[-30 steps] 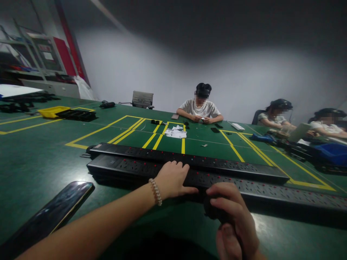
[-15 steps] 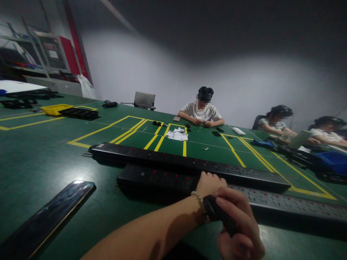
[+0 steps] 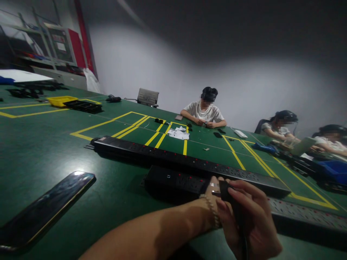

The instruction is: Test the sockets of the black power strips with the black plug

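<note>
At near right, the right hand (image 3: pixel 251 215) pinches a black plug (image 3: pixel 225 191), prongs pointing left. Partly hidden behind it, the left hand (image 3: pixel 211 187) is at the near power strip (image 3: pixel 173 185); its finger grip cannot be told.

Metal plug pins (image 3: pixel 216 193), glossy scrn (image 3: pixel 51 204).

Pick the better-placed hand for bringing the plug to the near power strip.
Right, likely: the right hand holds the plug, prongs exposed, while the left hand, partly hidden, is at the near power strip.
</note>
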Demonstrator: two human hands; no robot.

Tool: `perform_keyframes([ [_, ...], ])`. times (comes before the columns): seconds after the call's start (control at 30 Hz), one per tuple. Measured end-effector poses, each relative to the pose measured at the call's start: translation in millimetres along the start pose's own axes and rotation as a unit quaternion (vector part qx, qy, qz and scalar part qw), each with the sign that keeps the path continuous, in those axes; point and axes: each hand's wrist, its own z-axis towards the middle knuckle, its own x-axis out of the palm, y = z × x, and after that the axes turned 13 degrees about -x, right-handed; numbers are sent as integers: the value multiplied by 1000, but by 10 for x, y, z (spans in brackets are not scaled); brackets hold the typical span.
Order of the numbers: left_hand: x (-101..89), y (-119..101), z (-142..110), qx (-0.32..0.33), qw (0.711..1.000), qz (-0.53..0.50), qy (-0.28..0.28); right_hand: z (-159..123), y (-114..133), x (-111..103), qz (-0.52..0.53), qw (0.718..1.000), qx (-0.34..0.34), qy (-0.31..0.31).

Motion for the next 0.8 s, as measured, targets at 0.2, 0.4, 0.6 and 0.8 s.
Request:
perform_keyframes([
  [0.2,-308,1112,-208,27,992,-6,124,-16,-40,41,12,1000,18,-5],
  [0.4,-473,1771,-354,-13,990,-24,137,-116,-126,118,57,997,59,13],
  [0.6,-415,1578,-368,-8,990,-47,136,-219,-205,273,71,985,139,77],
  [0.8,-488,1444,-366,17,987,-50,153,-300,-321,306,76,979,111,154],
])
